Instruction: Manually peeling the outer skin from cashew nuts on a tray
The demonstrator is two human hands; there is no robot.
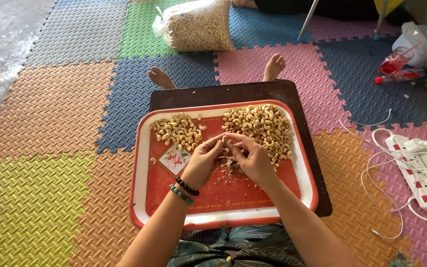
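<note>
In the head view, the red tray with a white rim sits in the lower middle of the frame on a dark board, over the person's lap. Both hands meet above the middle of the tray: the left hand, with two bead bracelets at the wrist, and the right hand have their fingertips pinched together on one small cashew nut, which is mostly hidden between the fingers. Just below the hands a little heap of brown skin scraps lies on the tray. In the tray's upper left part lies a smaller pile of cashews; in its upper right part lies a larger pile of cashews, close to the right hand. Two bare feet show beyond the board on the coloured foam floor mats. At the top middle of the frame stands a clear plastic bag of nuts. At the right edge lie a white power strip with plugs and white cables, and in the upper right corner a cup with a red drink.
</note>
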